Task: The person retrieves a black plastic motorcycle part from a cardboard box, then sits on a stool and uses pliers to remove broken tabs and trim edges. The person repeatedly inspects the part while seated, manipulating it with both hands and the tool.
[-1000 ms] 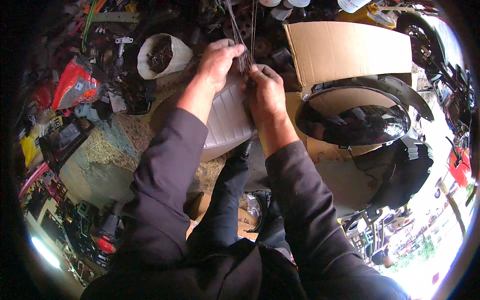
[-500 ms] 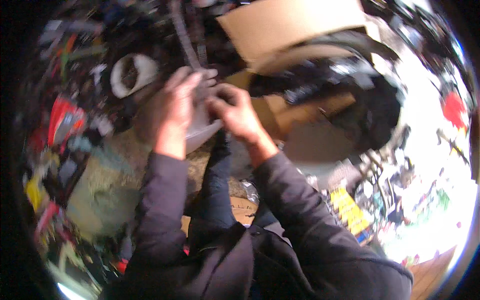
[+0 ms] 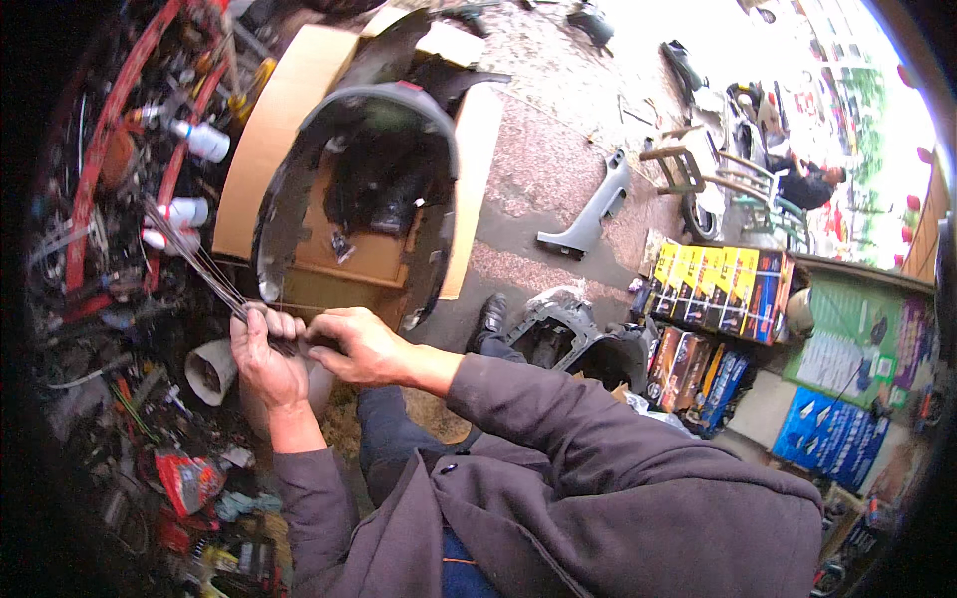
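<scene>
A bundle of long thin wires or rods slants up and left out of my left hand, whose fingers are closed around its lower end. My right hand is closed, with thumb and fingers pinched right beside the left hand's fingertips. What lies in that pinch is hidden. Under my hands a pale rounded thing shows only in part. Just left of my left wrist is a white hollow cylinder. Beyond my hands, a big dark curved plastic shell rests in an open cardboard box.
Cluttered tools and parts fill the left side, with white bottles and a red packet. A grey plastic panel lies on the floor. Right are stacked yellow-and-black boxes, a wooden stool and a seated person farther off.
The view has swung right, bringing the floor panel, stacked boxes and seated person into sharp sight. Both hands stay together at the bundle, which now points up and left.
</scene>
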Tool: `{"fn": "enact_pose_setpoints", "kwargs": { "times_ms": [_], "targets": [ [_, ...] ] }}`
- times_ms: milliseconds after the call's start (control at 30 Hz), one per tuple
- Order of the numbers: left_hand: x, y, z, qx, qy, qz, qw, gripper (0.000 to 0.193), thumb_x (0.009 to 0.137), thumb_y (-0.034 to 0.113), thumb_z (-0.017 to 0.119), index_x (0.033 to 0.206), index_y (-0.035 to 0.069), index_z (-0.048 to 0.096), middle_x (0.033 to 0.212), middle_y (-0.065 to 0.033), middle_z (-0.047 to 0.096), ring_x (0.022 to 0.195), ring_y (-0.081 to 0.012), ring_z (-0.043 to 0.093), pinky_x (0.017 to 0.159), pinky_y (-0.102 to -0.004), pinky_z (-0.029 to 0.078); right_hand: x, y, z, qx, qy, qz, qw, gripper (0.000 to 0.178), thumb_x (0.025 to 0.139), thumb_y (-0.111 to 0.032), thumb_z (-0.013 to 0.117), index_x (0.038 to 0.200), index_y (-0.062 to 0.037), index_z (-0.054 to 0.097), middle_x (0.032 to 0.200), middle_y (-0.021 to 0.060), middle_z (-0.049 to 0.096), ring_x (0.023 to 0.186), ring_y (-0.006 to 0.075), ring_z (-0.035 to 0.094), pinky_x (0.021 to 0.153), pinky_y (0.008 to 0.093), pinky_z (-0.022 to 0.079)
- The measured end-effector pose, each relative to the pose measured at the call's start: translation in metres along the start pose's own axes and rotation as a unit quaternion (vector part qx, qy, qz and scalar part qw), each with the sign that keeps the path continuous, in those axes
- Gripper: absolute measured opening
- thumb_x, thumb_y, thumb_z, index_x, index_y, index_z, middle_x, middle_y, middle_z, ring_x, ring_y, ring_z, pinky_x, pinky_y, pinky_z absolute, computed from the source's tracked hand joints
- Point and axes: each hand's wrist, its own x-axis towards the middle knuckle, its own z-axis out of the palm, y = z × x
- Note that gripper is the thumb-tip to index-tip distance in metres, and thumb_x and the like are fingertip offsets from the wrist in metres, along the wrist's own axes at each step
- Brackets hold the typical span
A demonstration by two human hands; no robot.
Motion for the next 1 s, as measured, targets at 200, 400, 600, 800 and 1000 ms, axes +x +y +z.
{"fn": "enact_pose_setpoints", "kwargs": {
  "times_ms": [200,400,600,800,1000],
  "targets": [
    [-0.088,-0.077,0.150,0.097,-0.079,-0.133,0.983,0.009,0.100,0.017,0.051,0.094,0.011,0.052,0.065,0.0034,0.039,0.050,-0.0081,0.036,0.044,-0.0231,0.030,-0.087,-0.022,-0.203,-0.037,0.156,0.090,0.983,0.050,0.080,-0.032,0.077,0.114,0.0014,0.059,0.108,0.0212,0.064,0.101,0.0343,0.064,0.088,0.0409,0.051],
    [-0.161,-0.174,0.301,0.211,-0.200,-0.293,0.911,0.016,0.099,0.017,0.053,0.111,0.010,0.060,0.064,0.0069,0.042,0.046,-0.0047,0.034,0.042,-0.0230,0.028,-0.168,-0.050,-0.343,0.234,0.091,0.164,0.954,0.048,0.093,-0.025,0.067,0.128,0.0051,0.055,0.110,0.0140,0.066,0.103,0.0188,0.061,0.091,0.0320,0.050],
    [-0.192,-0.234,0.375,0.322,-0.286,-0.282,0.857,0.026,0.098,0.018,0.054,0.121,0.008,0.058,0.084,0.0045,0.055,0.064,-0.0056,0.049,0.054,-0.0222,0.041,-0.235,-0.062,-0.428,0.217,0.218,0.215,0.927,0.024,0.098,-0.019,0.057,0.105,0.0028,0.063,0.096,0.0105,0.068,0.088,0.0173,0.064,0.079,0.0300,0.052],
    [-0.175,-0.255,0.412,0.416,-0.361,-0.262,0.792,0.029,0.097,0.013,0.053,0.122,-0.002,0.056,0.099,-0.0042,0.062,0.085,-0.0127,0.057,0.078,-0.0295,0.048,-0.239,-0.060,-0.455,0.273,0.286,0.195,0.897,0.017,0.100,-0.012,0.051,0.096,-0.0001,0.063,0.087,0.0085,0.068,0.075,0.0148,0.063,0.070,0.0279,0.052],
    [-0.126,-0.264,0.430,0.325,-0.381,-0.305,0.810,0.020,0.100,0.021,0.054,0.110,0.005,0.058,0.084,-0.0004,0.058,0.070,-0.0094,0.054,0.061,-0.0255,0.043,-0.191,-0.059,-0.480,0.231,0.248,0.228,0.913,0.024,0.101,-0.020,0.052,0.096,0.0019,0.062,0.073,0.0063,0.062,0.055,0.0144,0.057,0.049,0.0277,0.047]
  ]
}}
